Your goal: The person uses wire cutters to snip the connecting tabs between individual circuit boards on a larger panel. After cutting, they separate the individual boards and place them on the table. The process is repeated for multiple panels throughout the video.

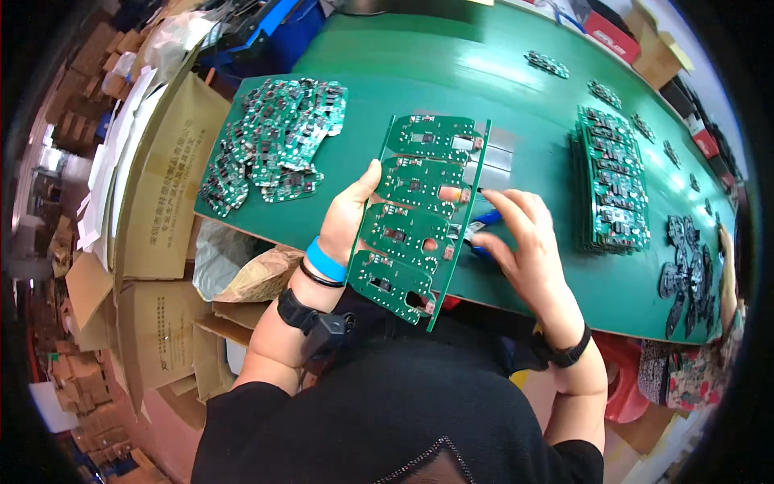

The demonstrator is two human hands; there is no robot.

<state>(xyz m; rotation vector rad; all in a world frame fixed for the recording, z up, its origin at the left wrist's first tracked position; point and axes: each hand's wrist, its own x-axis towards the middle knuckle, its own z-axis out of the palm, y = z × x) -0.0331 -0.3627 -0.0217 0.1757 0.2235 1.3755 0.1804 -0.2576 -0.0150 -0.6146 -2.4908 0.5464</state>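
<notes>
My left hand (355, 206) grips a green circuit board panel (407, 214) by its left side, tilted above the table edge. Several joined boards run down the panel between two thin side rails; left-hand fingers show through cutouts. By the right rail (459, 234), my right hand (524, 242) has its thumb and fingers apart. Whether its fingertips touch the rail, I cannot tell. Blue-handled pliers (488, 217) show in the gap between finger and thumb, partly hidden by the hand and the panel; they appear to lie on the table.
A heap of loose circuit boards (282, 133) covers the green table's left side. To the right stands a tall stack of board panels (613, 181), with black parts (685, 270) beyond. Small board piles (547, 64) line the far side. Cardboard boxes (165, 177) flank the table's left.
</notes>
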